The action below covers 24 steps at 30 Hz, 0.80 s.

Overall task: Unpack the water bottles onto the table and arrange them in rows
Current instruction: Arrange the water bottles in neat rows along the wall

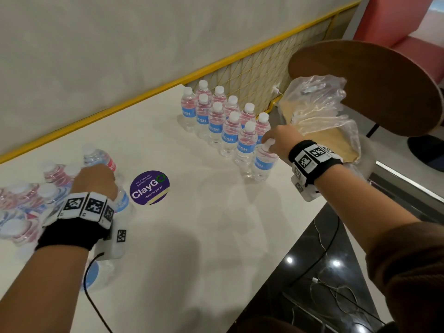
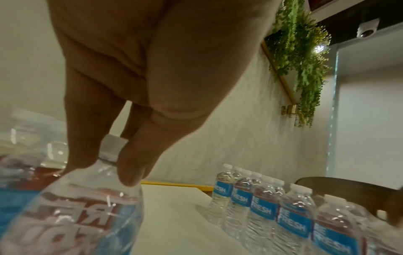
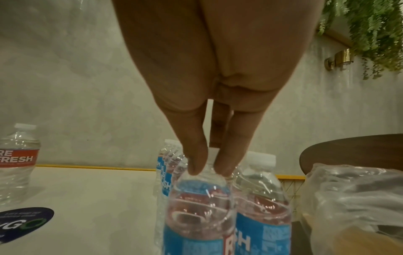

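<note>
Several clear water bottles with blue labels stand in two rows [image 1: 225,118] on the white table [image 1: 204,236]. My right hand [image 1: 271,140] pinches the neck of the nearest bottle [image 1: 262,162], upright at the front row's near end; the right wrist view shows the fingertips [image 3: 196,165] round its neck above the label [image 3: 200,207]. At the left, my left hand [image 1: 96,174] grips the top of a bottle [image 1: 121,200] at the edge of the opened pack [image 1: 24,200]. The left wrist view shows this bottle [image 2: 87,207] tilted, its cap between the fingers [image 2: 128,169].
A single bottle [image 1: 98,157] stands behind my left hand. A round purple ClayGo sticker [image 1: 149,187] lies mid-table. A crumpled plastic bag [image 1: 319,109] and a round wooden seat [image 1: 374,87] sit off the table's right end. A yellow rail [image 1: 144,97] runs along the wall.
</note>
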{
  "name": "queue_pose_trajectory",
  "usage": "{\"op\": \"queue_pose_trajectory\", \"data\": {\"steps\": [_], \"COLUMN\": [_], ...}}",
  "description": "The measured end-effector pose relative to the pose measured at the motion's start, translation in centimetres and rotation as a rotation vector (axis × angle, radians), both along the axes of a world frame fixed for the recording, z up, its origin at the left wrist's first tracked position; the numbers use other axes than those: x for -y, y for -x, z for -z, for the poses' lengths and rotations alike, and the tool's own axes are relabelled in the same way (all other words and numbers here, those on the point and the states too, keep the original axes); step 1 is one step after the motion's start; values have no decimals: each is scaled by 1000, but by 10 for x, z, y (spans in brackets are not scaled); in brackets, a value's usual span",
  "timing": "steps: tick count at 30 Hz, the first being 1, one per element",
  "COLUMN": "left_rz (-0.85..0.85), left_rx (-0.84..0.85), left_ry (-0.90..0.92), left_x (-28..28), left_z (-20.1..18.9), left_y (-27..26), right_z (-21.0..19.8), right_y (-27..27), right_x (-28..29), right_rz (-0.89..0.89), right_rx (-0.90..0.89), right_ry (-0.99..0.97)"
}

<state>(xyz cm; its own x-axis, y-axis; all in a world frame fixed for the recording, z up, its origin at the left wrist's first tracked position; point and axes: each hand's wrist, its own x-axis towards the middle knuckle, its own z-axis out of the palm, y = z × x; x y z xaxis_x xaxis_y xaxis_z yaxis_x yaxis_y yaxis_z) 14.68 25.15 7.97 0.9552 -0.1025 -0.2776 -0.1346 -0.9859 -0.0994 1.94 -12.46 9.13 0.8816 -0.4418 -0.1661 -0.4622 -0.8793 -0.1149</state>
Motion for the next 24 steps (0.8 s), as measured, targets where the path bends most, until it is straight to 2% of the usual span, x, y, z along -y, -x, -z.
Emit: {"op": "queue_pose_trajectory", "data": {"steps": [6,11,16,20,24], "left_rz": [131,216,189,123,126], "left_rx": [38,70,61,90,66], "left_ry": [287,345,406,571,719], "left_x": [31,47,41,36,51], "left_z": [1,1,1,1,5], "left_y": [18,22,15,14,21], "right_z": [4,2,3,4,7], "right_y": [-3,-3,-8,-14,-18], "right_x": [-3,-2,-3,-2,0], "right_rz": [-23,2,19,30,14], "right_rx": [1,-64,-48,-20,2], "right_ry": [7,26,22,17,25]}}
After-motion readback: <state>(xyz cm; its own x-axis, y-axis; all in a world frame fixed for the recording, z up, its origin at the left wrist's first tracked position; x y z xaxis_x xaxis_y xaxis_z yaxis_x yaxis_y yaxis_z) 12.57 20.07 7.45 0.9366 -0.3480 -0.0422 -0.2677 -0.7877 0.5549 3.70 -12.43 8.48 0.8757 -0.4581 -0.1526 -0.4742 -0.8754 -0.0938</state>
